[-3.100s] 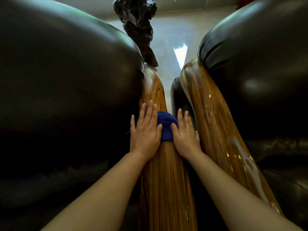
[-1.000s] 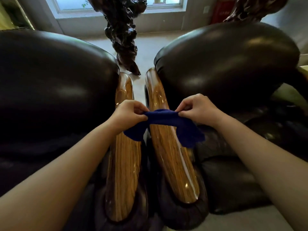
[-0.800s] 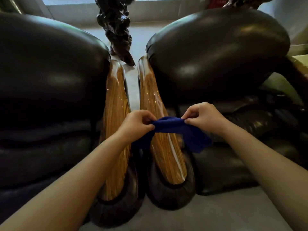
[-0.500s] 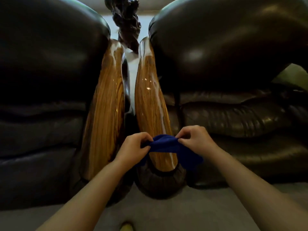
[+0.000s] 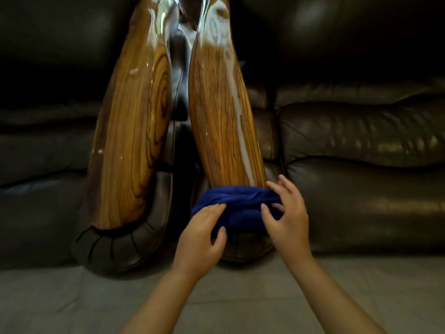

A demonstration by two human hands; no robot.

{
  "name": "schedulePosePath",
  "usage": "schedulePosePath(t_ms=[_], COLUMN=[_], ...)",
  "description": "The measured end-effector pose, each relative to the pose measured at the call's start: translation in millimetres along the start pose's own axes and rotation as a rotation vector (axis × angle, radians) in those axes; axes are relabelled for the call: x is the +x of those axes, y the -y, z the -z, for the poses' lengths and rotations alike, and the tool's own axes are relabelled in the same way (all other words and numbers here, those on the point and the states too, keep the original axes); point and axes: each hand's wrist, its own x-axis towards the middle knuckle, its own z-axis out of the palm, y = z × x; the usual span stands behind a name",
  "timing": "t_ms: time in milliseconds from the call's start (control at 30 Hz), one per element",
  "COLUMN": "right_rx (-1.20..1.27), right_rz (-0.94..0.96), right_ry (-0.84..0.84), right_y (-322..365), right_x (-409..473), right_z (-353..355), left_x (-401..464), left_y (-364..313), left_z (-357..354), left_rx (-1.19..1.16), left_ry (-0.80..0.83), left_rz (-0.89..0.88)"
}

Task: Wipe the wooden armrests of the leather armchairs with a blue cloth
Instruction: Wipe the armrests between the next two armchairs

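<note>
Two glossy wooden armrests stand side by side: the left armrest and the right armrest. A blue cloth is draped over the near end of the right armrest, hiding its tip. My left hand rests on the cloth's lower left part, fingers spread and curled over it. My right hand touches the cloth's right end with fingers apart, the thumb pressing into the fabric. Neither hand pinches the cloth.
Dark leather armchair cushions fill the left and the right. Rounded leather arm fronts bulge below the wood. Grey tiled floor lies along the bottom. A narrow gap separates the two armrests.
The cloth, stretched between both pinching hands over the right armrest, now lies wrapped on its near end. Both hands have let go of the pinch and spread on it. The view has tilted down.
</note>
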Motion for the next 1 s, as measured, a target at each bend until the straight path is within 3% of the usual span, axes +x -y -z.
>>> schedulePosePath(t_ms=[200, 267, 367, 633, 833, 1000], right_rx=[-0.225, -0.178, -0.177, -0.367, -0.357, -0.349], right_rz=[-0.079, -0.098, 0.027, 0.096, -0.045, -0.051], right_ry=[-0.224, -0.196, -0.22, -0.073, -0.174, -0.211], right_y=[0.0, -1.2, -7.2, -25.8, -14.9, -7.0], right_x=[13.6, 26.3, 29.4, -8.3, 11.1, 31.2], right_z=[-11.8, -14.6, -25.4, -53.5, -69.2, -70.5], left_x=[9.7, 23.7, 43.1, 58.5, 62.1, 77.1], left_y=[-8.4, -11.2, -14.6, -3.5, 1.6, -3.5], left_z=[-23.2, -27.4, -33.8, -52.1, -55.7, -52.5], left_rx=[0.101, 0.131, 0.214, 0.333, 0.292, 0.263], left_ry=[-0.164, -0.18, -0.171, -0.099, -0.131, -0.185], left_rz=[-0.041, -0.049, -0.061, -0.038, -0.039, -0.005])
